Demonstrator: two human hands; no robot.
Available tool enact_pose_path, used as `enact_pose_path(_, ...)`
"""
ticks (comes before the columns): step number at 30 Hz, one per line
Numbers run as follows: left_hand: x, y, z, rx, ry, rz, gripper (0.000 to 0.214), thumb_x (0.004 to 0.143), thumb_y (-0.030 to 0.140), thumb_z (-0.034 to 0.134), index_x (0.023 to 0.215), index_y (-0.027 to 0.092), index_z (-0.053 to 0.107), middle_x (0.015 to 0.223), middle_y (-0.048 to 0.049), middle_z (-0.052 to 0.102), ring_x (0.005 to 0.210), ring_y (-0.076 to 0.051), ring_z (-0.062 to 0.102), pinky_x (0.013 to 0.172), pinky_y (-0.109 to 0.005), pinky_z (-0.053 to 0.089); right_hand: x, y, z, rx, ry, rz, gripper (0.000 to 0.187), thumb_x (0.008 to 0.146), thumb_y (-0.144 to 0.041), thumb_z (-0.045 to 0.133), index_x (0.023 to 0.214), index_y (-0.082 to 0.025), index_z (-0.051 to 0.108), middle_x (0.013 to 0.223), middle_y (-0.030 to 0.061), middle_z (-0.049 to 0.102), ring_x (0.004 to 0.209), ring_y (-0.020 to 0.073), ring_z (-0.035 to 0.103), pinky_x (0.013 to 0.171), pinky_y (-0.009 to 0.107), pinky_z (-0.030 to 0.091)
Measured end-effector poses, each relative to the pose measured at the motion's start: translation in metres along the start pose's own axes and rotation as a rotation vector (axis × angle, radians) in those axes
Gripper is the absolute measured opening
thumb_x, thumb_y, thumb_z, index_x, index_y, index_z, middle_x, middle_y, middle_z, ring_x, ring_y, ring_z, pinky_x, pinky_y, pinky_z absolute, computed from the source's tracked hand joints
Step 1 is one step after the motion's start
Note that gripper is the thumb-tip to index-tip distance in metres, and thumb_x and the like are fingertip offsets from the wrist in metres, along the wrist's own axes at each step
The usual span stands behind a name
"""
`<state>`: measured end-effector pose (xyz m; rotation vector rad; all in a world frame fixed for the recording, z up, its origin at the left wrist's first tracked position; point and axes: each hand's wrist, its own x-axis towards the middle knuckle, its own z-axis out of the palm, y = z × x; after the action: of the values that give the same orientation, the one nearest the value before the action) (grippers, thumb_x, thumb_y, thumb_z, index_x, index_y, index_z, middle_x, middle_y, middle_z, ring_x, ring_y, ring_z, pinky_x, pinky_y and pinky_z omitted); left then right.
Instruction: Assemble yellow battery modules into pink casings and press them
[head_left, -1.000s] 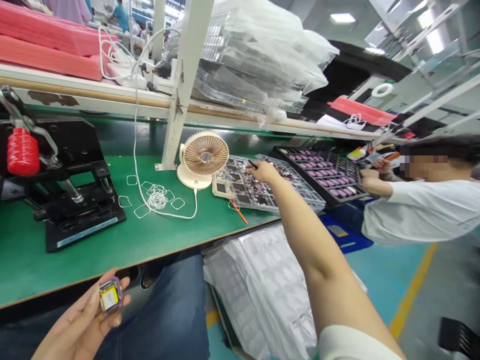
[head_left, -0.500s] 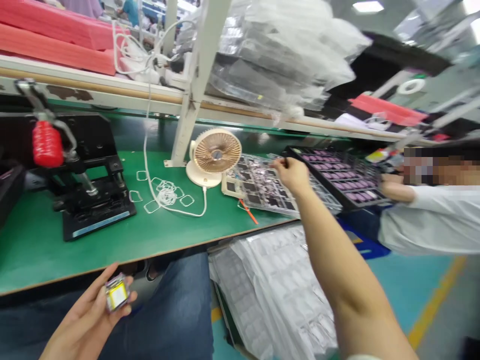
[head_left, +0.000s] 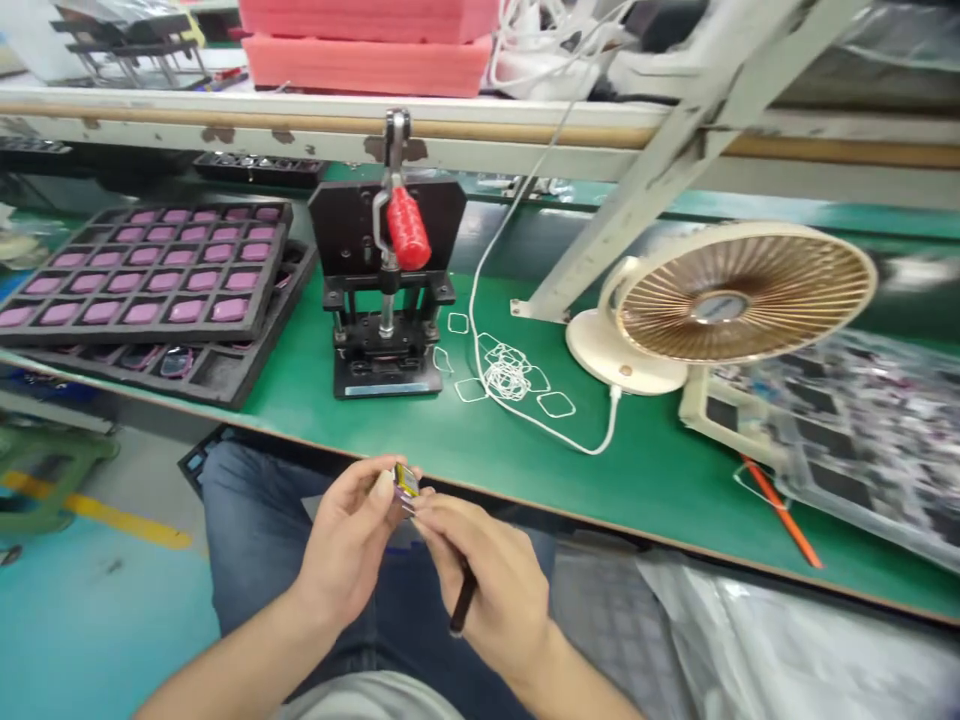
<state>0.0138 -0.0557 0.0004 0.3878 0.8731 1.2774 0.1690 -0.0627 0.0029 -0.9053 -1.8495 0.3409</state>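
My left hand (head_left: 346, 540) is closed around a small square device casing (head_left: 406, 486) with a yellow-edged part on its face. The thumb presses along one side of the casing. My right hand (head_left: 491, 570) meets it from the other side, fingertips at the lower edge of the casing. A slim dark tool (head_left: 463, 600) lies in the right hand and sticks out below the fingers; its tip is hidden, so its exact kind cannot be told. Both hands are above my lap, in front of the green table (head_left: 360, 435).
A black press with a red handle (head_left: 409, 230) stands ahead. Black trays of purple casings (head_left: 142, 265) are stacked at left. Loose white ring gaskets (head_left: 508, 375), a white cable, a fan (head_left: 645, 350), an orange stick (head_left: 784, 515) and a clear parts tray (head_left: 847, 440) are rightward.
My view has swung left. My right hand has come back from the clear parts tray to the device in my left hand. The left hand has turned the casing.
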Motion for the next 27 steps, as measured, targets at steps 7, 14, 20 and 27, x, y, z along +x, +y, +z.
enact_pose_path(7,-0.002,0.000,-0.003,-0.026,0.087,0.132,0.025,0.079,0.032,0.097,0.100,0.026,0.085,0.113,-0.0036,0.080,0.108,-0.023,0.078,0.099,-0.039,0.063,-0.009,0.011,0.009,-0.122,0.040,-0.094,0.031,0.097,0.001,0.070,0.125,-0.014,0.069,0.110,0.0134,0.082,0.102,0.0199,0.081,0.089,0.028,0.067)
enact_pose_path(14,0.001,-0.010,-0.008,-0.009,0.095,0.177,0.042,0.078,0.028,0.097,0.117,0.027,0.082,0.115,-0.0068,0.080,0.109,-0.022,0.077,0.101,-0.037,0.063,-0.007,0.015,0.013,-0.214,0.034,-0.119,0.021,0.102,-0.005,0.068,0.121,-0.014,0.071,0.111,0.0123,0.082,0.101,0.0189,0.081,0.084,0.027,0.065)
enact_pose_path(20,0.003,-0.013,-0.016,0.059,0.030,0.240,0.035,0.079,0.027,0.096,0.113,0.025,0.084,0.119,-0.0090,0.075,0.113,-0.022,0.074,0.104,-0.034,0.059,-0.003,0.020,0.018,-0.022,0.031,0.019,0.016,0.099,-0.010,0.076,0.111,-0.019,0.071,0.102,0.0076,0.078,0.095,0.0181,0.078,0.085,0.027,0.065)
enact_pose_path(27,0.003,-0.014,-0.029,0.089,-0.153,0.254,0.032,0.088,0.032,0.088,0.120,0.027,0.085,0.123,-0.0108,0.068,0.107,-0.027,0.075,0.092,-0.040,0.066,0.001,0.022,0.008,0.237,-0.115,0.320,0.031,0.096,-0.026,0.083,0.124,-0.025,0.071,0.119,0.0080,0.068,0.068,0.0110,0.062,0.057,0.025,0.054)
